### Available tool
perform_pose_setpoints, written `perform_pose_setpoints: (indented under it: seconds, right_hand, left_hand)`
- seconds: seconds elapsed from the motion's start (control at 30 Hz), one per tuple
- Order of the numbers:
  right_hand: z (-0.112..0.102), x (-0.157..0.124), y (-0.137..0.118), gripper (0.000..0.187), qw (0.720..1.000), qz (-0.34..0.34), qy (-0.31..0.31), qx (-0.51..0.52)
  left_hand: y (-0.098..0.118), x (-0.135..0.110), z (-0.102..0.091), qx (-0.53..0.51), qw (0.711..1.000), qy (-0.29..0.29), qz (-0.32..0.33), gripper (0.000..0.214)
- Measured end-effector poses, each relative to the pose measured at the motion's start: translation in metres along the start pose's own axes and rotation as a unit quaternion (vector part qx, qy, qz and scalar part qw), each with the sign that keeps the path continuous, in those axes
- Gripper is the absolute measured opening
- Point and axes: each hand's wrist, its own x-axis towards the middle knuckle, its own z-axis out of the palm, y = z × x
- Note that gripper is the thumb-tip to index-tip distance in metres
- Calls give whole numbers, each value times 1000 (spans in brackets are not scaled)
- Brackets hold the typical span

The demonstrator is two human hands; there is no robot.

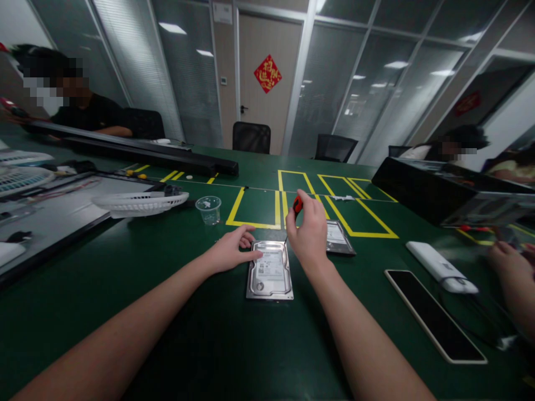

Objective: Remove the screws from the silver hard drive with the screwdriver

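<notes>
A silver hard drive (270, 270) lies flat on the green table (179, 312) in front of me. My left hand (232, 247) rests beside it, fingers curled, with the fingertips touching its upper left edge. My right hand (308, 228) is closed around a screwdriver with a red and black handle (297, 205), held upright over the drive's upper right corner. A second drive or circuit board (339, 236) lies just right of that hand, partly hidden by it.
A clear plastic cup (208, 209) and a white fan grille (140, 203) sit to the left, yellow tape boxes (254, 207) beyond. A phone (434, 313) and a white case (441, 266) lie right, near another person's hand (507, 262). Other people sit far left and right.
</notes>
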Motion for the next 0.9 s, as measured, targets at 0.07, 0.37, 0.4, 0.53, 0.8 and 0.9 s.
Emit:
perform_pose_setpoints:
  seconds: [0.07,0.37,0.4,0.53,0.8,0.9]
  right_hand:
    - [1,0,0,46,1000,1,2,0]
    - [2,-1,2,44,1000,0,7,0]
    - [3,-1,2,45,1000,0,7,1]
    - [4,-1,2,46,1000,-4,13,9]
    - [0,0,1,44,1000,10,6,-11]
    - [-1,0,0,42,1000,7,8,-15]
  left_hand:
    - [-2,1,1,-2,1000,5,7,75]
    - [-6,3,3,0,1000,6,23,59]
    - [-6,3,2,0,1000,6,21,59]
    - [-5,2,2,0,1000,5,20,62]
    - [-9,3,3,-1,1000,11,28,63]
    - [-10,3,2,-1,999,9,30,64]
